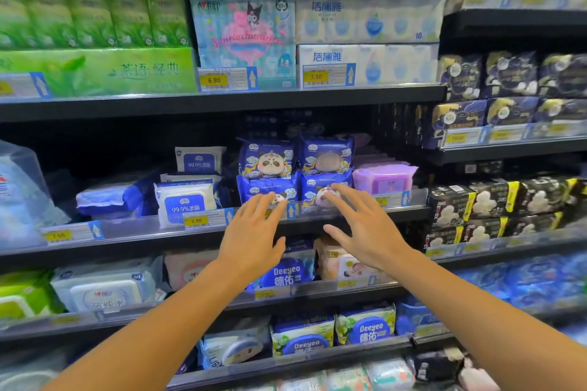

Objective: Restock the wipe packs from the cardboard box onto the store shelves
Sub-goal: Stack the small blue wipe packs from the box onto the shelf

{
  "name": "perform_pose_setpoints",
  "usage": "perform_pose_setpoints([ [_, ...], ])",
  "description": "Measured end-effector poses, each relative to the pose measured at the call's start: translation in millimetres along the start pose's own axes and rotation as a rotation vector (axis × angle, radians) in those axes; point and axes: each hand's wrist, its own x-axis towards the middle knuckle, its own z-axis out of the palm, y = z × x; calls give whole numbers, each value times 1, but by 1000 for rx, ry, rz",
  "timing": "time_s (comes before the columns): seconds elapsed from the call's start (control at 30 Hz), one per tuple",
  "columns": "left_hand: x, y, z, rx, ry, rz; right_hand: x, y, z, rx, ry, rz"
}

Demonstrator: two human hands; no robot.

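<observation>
Blue panda wipe packs [268,157] stand stacked two high in two columns on the middle shelf [317,219]. My left hand [251,238] reaches toward the lower left pack [270,189] with fingers spread, fingertips at its front. My right hand [365,232] reaches to the lower right pack [320,192], fingers straight, tips touching its face. Neither hand holds anything. The cardboard box is out of view.
White 99.9% wipe packs [185,203] sit left of the panda packs, purple packs [384,179] right. Tissue packs [244,38] fill the shelf above. Deeyeo packs [287,270] lie on the shelf below. A clear rail with price tags [197,220] fronts the shelf.
</observation>
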Motion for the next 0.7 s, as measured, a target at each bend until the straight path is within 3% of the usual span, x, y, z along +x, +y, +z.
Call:
perform_pose_setpoints([
  [0.2, 9, 38, 2, -15, 28, 208, -27, 44, -12, -32, 51, 179],
  [0.47, 37, 81, 12, 69, -28, 149, -26, 66, 2, -183, 48, 151],
  [0.7, 37, 75, 21, 38, 77, 209, -27, 65, 7, -108, -17, 161],
])
